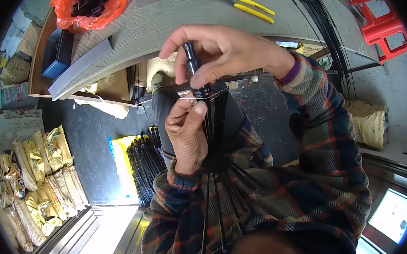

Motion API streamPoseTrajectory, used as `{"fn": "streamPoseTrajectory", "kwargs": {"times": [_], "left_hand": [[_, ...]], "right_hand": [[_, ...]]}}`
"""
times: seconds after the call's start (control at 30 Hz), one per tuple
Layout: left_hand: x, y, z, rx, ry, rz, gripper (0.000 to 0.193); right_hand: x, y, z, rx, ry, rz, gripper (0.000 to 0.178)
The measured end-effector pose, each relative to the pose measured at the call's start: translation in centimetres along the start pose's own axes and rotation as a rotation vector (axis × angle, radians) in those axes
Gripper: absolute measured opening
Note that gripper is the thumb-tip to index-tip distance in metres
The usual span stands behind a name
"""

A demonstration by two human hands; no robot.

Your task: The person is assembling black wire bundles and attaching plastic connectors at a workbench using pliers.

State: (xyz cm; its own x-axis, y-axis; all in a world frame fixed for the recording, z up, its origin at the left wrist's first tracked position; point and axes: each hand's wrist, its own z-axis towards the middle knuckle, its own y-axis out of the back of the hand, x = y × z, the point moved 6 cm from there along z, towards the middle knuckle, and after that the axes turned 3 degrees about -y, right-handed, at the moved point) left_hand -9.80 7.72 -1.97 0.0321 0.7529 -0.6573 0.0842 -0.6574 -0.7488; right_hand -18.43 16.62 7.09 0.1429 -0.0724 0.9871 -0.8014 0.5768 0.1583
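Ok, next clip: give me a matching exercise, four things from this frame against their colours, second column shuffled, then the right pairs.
Things:
1. pliers handles
2. plastic bag on the workbench
3. plastic chair
4. bundle of thin rods in the hands

Colours:
A. black
B. red
C. yellow
D. orange

Pairs: 1-C, 2-D, 3-B, 4-A

The right hand pinches the black cap at the bundle's top; the left hand clasps the rods lower down.
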Motion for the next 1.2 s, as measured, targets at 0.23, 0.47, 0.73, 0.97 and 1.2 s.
{"fn": "streamPoseTrajectory", "kwargs": {"times": [0.23,0.47,0.73,0.97,1.2], "left_hand": [[-0.3,0.7,0.1,-0.056,-0.020,0.022,0.023],[0.2,0.9,0.0,-0.094,-0.024,0.029,0.029],[-0.6,1.7,0.0,-0.149,-0.048,0.036,0.032],[-0.4,1.7,0.3,-0.108,-0.086,0.047,0.030],[-0.5,0.7,0.1,-0.052,-0.080,0.033,0.032]], "right_hand": [[-0.2,0.0,0.5,-0.238,0.166,-0.460,0.038],[1.2,-0.5,0.4,-0.374,0.214,-0.694,0.042],[0.2,-1.1,2.4,-0.393,0.149,-0.833,0.046],[-1.2,-0.4,2.6,-0.179,-0.117,-0.794,0.039],[-1.4,0.1,2.3,0.067,0.055,0.019,0.034]]}}
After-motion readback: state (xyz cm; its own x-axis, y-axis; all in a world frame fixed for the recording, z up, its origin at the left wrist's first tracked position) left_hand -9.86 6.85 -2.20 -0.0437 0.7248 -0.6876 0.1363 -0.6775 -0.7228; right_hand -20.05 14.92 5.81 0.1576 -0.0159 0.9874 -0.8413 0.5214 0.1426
